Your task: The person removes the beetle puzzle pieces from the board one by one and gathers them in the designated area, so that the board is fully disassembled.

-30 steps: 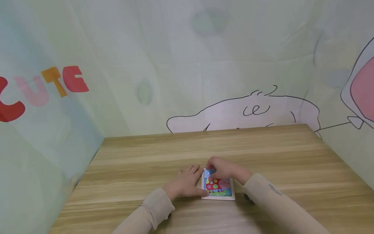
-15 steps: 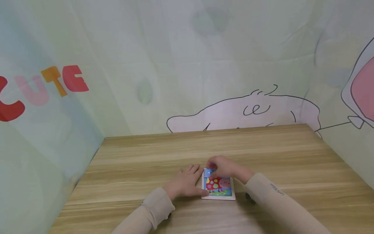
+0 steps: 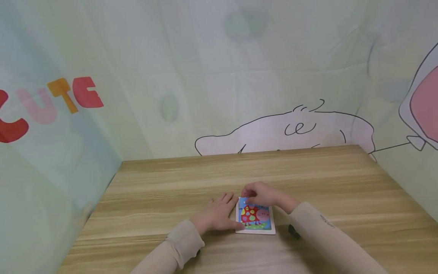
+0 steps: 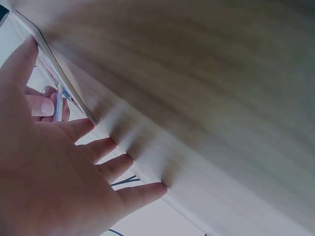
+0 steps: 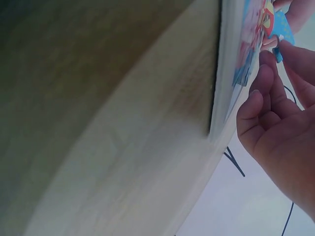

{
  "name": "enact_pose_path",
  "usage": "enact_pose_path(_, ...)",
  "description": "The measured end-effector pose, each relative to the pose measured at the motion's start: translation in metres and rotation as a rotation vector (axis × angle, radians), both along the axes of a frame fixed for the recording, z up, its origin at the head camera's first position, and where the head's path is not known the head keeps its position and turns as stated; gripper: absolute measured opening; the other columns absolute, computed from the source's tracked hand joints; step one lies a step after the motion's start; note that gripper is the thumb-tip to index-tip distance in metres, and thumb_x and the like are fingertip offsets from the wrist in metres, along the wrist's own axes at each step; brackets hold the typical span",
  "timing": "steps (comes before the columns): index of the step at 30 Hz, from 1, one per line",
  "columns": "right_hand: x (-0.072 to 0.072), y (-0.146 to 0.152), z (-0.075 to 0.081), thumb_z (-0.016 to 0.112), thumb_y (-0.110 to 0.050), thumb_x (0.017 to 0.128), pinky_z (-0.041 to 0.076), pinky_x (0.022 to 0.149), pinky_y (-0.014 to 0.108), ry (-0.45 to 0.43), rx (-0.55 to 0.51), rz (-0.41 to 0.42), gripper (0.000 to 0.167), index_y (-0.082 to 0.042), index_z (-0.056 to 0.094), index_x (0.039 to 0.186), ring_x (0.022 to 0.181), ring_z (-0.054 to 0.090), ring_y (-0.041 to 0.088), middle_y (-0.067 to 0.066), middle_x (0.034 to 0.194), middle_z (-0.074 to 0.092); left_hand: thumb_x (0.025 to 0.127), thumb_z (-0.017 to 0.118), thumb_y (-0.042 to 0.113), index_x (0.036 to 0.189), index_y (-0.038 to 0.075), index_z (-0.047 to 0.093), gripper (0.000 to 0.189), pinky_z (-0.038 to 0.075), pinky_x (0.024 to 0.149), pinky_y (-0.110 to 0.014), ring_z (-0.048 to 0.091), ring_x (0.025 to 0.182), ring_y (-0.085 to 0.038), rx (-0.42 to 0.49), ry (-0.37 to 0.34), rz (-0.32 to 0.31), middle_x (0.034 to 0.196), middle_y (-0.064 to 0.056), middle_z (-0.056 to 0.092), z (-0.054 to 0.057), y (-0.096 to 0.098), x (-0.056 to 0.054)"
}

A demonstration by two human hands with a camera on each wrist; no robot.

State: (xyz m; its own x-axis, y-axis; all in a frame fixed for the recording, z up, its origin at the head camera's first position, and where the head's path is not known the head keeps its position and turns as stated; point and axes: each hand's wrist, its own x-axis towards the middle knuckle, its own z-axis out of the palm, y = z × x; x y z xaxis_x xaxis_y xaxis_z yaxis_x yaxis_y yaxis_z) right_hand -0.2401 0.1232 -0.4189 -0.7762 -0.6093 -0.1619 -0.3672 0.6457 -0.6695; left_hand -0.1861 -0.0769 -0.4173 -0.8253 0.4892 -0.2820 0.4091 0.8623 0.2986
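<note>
A small white-framed jigsaw puzzle (image 3: 256, 232) lies flat on the table and shows a red spotted ladybug with a pink face. My left hand (image 3: 216, 215) is spread at its left side, thumb on the lower left corner and the other fingers out along the left edge. In the left wrist view, those fingertips rest on the tabletop. Over the puzzle's top edge, my right hand (image 3: 263, 195) pinches a light blue puzzle piece (image 5: 283, 28) between thumb and fingers. That piece stands tilted up from the board at the upper left corner, partly covered by the fingers.
The wood-grain table (image 3: 164, 179) reaches back to a printed cloth backdrop (image 3: 219, 87) with a cartoon elephant outline. Another cloth wall with coloured letters (image 3: 61, 93) stands along the left side.
My right hand has shifted slightly, and the blue piece has moved with its fingers, leaving more of the ladybug's back visible. The left hand and the puzzle frame have stayed put.
</note>
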Motion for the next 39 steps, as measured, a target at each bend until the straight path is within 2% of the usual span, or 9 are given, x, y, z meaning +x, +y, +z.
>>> enact_pose_path(11, 0.0, 0.001, 0.0, 0.057, -0.009, 0.096, 0.051, 0.08, 0.034, -0.021, -0.03, 0.0, 0.012, -0.014, 0.067, 0.102, 0.084, 0.058, 0.012, -0.005, 0.094, 0.065, 0.081, 0.059, 0.069, 0.152, 0.015, 0.031, 0.093, 0.02, 0.109, -0.066, 0.02, 0.146, -0.032, -0.012, 0.006, 0.001, 0.159, -0.009, 0.025, -0.003, 0.0, -0.002)
enact_pose_path(21, -0.004, 0.011, 0.005, 0.058, -0.008, 0.096, 0.051, 0.082, 0.034, 0.04, -0.071, -0.066, 0.014, -0.012, 0.068, 0.104, 0.088, 0.058, 0.013, -0.002, 0.097, 0.066, 0.081, 0.06, 0.067, 0.151, 0.014, 0.032, 0.093, 0.02, 0.109, -0.066, 0.019, 0.146, -0.033, -0.004, -0.002, 0.01, 0.159, -0.01, 0.024, 0.002, 0.0, 0.002)
enact_pose_path(28, -0.014, 0.034, 0.007, 0.057, -0.009, 0.096, 0.047, 0.076, 0.031, 0.085, -0.059, -0.14, 0.014, -0.012, 0.068, 0.104, 0.085, 0.053, 0.016, -0.002, 0.093, 0.063, 0.081, 0.06, 0.067, 0.151, 0.013, 0.031, 0.094, 0.021, 0.11, -0.064, 0.02, 0.146, -0.032, -0.015, 0.006, 0.006, 0.159, -0.009, 0.024, 0.001, 0.001, 0.003)
enact_pose_path(39, -0.028, 0.087, 0.012, 0.055, -0.01, 0.097, 0.051, 0.082, 0.038, 0.16, -0.058, -0.284, 0.02, -0.004, 0.067, 0.112, 0.093, 0.058, 0.023, 0.011, 0.105, 0.066, 0.08, 0.059, 0.069, 0.152, 0.014, 0.031, 0.095, 0.02, 0.11, -0.064, 0.021, 0.146, -0.031, -0.05, 0.029, 0.014, 0.159, -0.008, 0.024, -0.004, 0.003, 0.001)
